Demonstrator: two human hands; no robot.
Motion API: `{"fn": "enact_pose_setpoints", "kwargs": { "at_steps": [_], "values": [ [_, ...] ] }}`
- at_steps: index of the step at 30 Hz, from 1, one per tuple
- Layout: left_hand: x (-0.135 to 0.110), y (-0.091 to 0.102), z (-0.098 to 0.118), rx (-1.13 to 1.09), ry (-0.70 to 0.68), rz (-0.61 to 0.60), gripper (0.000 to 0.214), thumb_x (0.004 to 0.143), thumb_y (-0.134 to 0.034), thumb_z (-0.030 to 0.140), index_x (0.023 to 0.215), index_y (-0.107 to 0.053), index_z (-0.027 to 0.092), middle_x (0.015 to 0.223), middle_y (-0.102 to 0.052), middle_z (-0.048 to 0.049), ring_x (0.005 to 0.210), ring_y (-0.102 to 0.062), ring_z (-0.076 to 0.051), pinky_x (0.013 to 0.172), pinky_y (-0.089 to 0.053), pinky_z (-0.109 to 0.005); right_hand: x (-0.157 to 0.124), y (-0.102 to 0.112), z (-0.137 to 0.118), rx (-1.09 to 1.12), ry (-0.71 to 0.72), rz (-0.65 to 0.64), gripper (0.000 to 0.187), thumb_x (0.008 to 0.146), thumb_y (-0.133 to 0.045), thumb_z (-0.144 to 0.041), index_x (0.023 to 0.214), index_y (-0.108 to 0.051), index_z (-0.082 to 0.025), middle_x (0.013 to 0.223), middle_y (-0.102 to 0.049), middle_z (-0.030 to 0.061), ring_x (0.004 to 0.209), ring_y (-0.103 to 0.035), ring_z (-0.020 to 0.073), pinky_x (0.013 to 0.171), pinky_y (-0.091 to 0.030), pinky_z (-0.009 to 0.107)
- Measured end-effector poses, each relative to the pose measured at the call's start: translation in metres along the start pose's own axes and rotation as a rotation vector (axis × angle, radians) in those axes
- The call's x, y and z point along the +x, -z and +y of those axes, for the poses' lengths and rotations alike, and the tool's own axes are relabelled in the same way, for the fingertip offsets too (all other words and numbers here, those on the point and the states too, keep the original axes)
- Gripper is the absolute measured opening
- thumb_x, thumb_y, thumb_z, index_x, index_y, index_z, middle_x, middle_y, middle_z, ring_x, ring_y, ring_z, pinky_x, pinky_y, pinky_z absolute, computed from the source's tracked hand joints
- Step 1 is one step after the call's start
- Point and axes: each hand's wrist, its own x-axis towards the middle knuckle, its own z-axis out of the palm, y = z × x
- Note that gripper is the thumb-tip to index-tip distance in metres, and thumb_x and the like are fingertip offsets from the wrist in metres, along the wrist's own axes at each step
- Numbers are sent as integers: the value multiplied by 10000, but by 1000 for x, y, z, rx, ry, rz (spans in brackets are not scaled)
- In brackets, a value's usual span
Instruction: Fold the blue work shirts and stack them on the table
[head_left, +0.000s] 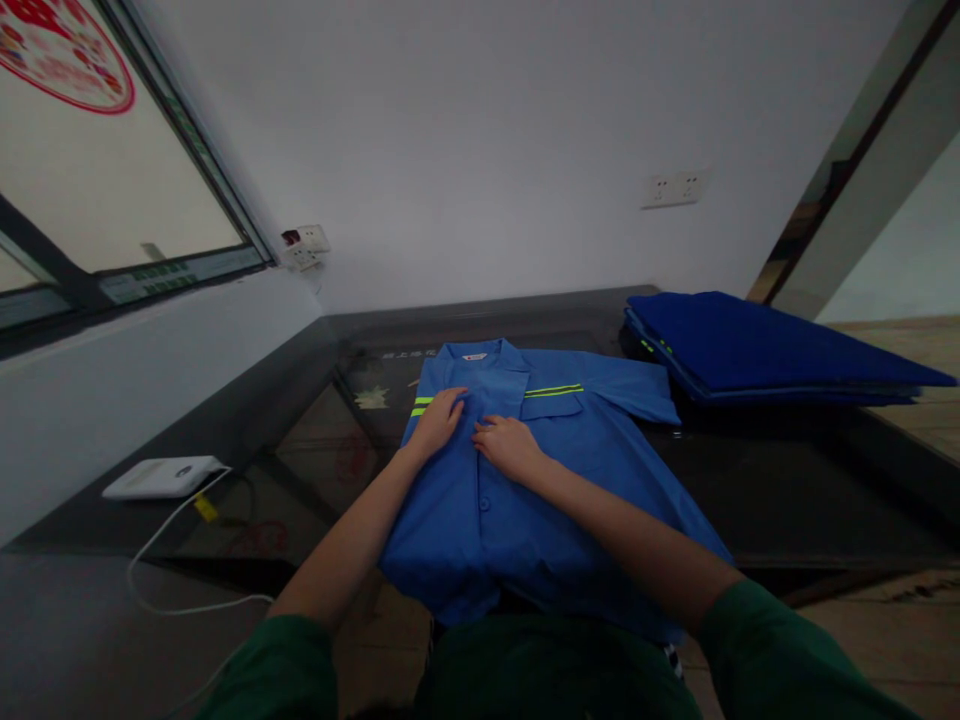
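Note:
A blue work shirt (517, 490) with yellow-green reflective stripes lies front up on the dark table (787, 500), its hem hanging over the near edge. My left hand (437, 418) rests on the chest near the button placket, fingers bent and pressing the cloth. My right hand (507, 443) sits just to its right on the placket, fingers curled and pinching the fabric beside a button. Both hands meet at the shirt's centre line below the collar.
A stack of folded blue garments (750, 350) lies at the table's back right. A white device (161, 477) with a trailing cable (169, 590) sits at the left. A window ledge runs along the left wall, and wall sockets (673, 189) are behind.

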Motion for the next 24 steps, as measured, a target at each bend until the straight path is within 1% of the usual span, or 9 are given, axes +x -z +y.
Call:
{"fn": "enact_pose_setpoints", "kwargs": {
  "at_steps": [4,7,11,15,17,20,22,24],
  "values": [
    [-3,-5,6,196,-8,-206,469,978,-325,315,1428,-413,213,1486,-432,-98,1403,-335,-253,1150,-231,-509,0,8,0,33,-50,-42,308,967,-421,-198,1067,-712,-221,1085,-706,116,1146,-594,231,877,-486,314],
    [-3,-6,12,295,17,-269,494,988,-289,340,1473,-343,264,1534,-359,-70,1429,-284,-256,1147,-227,-508,-1,13,-1,51,-72,-79,326,973,-400,-197,1111,-694,-230,1095,-699,126,1113,-612,225,863,-496,310],
    [-1,-5,15,341,25,-304,517,994,-266,354,1504,-276,267,1558,-307,-72,1438,-260,-265,1139,-236,-512,-2,15,-3,41,-42,-90,338,951,-401,-131,1180,-639,-205,1155,-680,118,1108,-604,225,867,-503,328],
    [0,-8,13,347,41,-288,526,993,-278,387,1509,-253,286,1552,-321,-71,1435,-266,-263,1134,-236,-524,-5,11,-2,51,-22,-109,355,941,-399,-96,1222,-592,-196,1218,-655,107,1098,-609,223,865,-513,344],
    [1,-9,11,338,39,-288,523,993,-283,389,1507,-256,295,1551,-323,-73,1432,-274,-265,1127,-243,-538,-6,7,-1,72,-18,-92,369,936,-407,-82,1244,-575,-194,1295,-611,110,1135,-594,223,900,-508,365],
    [6,-10,9,332,38,-298,513,993,-280,388,1499,-276,301,1549,-326,-76,1425,-288,-267,1120,-252,-546,-6,4,2,119,-9,-78,406,934,-396,-66,1296,-544,-176,1408,-517,123,1242,-527,238,1004,-454,447],
    [10,-11,8,338,44,-300,507,993,-275,389,1494,-290,306,1547,-331,-71,1422,-295,-265,1120,-255,-542,-10,11,7,166,4,-128,449,930,-392,-51,1346,-511,-169,1447,-474,120,1317,-457,249,1063,-399,481],
    [12,-12,6,342,40,-295,504,994,-273,390,1490,-298,305,1544,-339,-70,1421,-297,-268,1120,-255,-543,-25,27,12,244,30,-178,468,924,-430,-61,1376,-491,-162,1480,-431,110,1379,-372,252,1114,-343,467]
  ]
}}
